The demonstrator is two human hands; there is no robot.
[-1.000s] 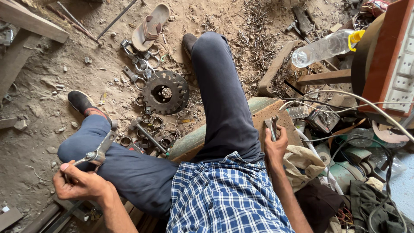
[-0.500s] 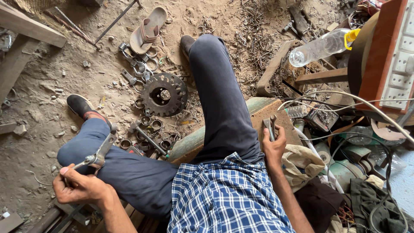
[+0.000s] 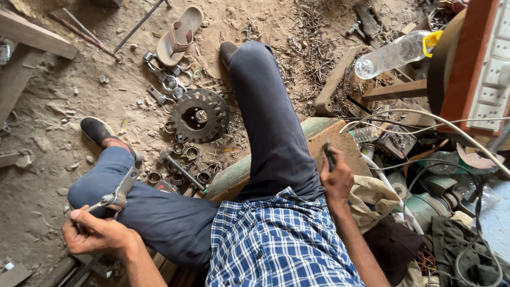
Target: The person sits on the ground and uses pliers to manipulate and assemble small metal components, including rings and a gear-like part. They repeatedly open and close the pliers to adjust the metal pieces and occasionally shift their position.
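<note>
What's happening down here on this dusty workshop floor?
A person in a blue checked shirt sits on the dirt floor, legs stretched out. The left hand holds a metal clamp-like tool over the left knee. The right hand grips a small dark tool beside the right thigh. A toothed gear and small metal rings lie between the legs.

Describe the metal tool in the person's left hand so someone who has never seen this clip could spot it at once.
Find the bent left knee in dark blue trousers at lower left. Just over it the left hand grips a flat, shiny steel tool with a pivot bolt. Unlike the rusty toothed gear and small rings on the dirt, it is bright and off the ground.
</note>
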